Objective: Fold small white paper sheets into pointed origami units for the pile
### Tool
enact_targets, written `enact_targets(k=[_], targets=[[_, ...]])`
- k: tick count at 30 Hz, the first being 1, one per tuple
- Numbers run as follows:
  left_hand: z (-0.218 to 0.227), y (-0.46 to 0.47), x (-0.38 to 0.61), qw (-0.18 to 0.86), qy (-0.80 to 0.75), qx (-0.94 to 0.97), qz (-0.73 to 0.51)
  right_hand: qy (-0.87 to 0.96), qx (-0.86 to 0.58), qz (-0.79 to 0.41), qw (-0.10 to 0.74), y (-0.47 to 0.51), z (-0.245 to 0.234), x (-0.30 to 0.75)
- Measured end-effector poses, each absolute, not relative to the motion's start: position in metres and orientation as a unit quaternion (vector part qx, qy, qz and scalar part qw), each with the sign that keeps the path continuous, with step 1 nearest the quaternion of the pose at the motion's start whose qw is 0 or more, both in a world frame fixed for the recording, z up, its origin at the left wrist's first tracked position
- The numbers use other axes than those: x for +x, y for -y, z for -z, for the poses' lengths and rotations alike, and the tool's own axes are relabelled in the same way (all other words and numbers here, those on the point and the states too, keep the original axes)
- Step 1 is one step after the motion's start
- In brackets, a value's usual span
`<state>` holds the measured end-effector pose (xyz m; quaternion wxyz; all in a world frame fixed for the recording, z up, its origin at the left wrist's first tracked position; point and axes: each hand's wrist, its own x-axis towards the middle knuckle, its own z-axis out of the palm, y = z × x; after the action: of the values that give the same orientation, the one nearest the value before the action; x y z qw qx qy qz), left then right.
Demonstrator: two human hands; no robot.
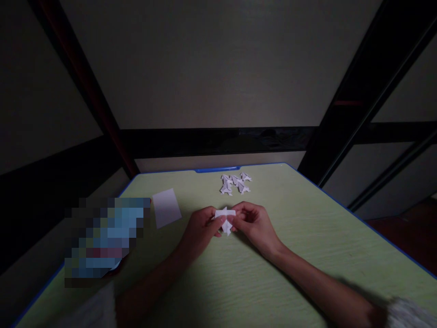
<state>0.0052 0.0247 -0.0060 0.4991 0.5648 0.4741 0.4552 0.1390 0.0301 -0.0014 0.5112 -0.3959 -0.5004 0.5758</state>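
A small white folded paper piece is held between both hands just above a pale green table. My left hand pinches its left side with closed fingers. My right hand pinches its right side, fingers curled over it. Several finished white folded paper figures lie in a cluster near the table's far edge, beyond the hands. A flat white paper sheet lies left of my left hand.
The table has a blue rim. A blurred-out bluish object sits at the table's left edge. Dark beams and light wall panels stand behind the table. The room is dim.
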Motion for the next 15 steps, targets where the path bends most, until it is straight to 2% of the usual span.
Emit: enact_targets(k=[15], targets=[[0.0030,-0.0253,0.0039,0.522,-0.474,0.530,-0.471,0.527,-0.404,-0.545,0.512,-0.0262,0.0040,0.1418]])
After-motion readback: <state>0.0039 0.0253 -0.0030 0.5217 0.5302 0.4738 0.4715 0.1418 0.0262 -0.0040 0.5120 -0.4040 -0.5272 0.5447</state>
